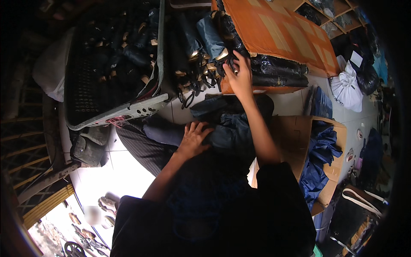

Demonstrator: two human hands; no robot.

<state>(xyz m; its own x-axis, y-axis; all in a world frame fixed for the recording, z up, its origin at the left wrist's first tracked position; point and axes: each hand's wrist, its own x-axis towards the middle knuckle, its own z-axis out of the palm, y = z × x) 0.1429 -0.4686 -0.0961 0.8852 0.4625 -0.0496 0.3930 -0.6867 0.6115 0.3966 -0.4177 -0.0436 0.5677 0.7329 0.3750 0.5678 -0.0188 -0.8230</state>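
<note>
My left hand [195,140] lies with fingers spread on dark blue fabric [231,128] across my lap; what is under the palm is hidden. Stretched forward, my right hand [240,77] has its thumb and fingers apart. It is close to a stack of what look like folded umbrellas, dark with tan handle ends and black wrist straps [188,99]. One bluish folded umbrella [210,36] lies just left of my right fingertips, its tan end toward me. I see nothing held in either hand.
A grey plastic crate [160,55] full of similar dark items stands at left. An orange-brown carton [282,32] sits above black plastic-wrapped bundles [278,73]. To my right, an open cardboard box [291,130] contains blue fabric [317,162]. A white tied sack [347,88] stands beyond.
</note>
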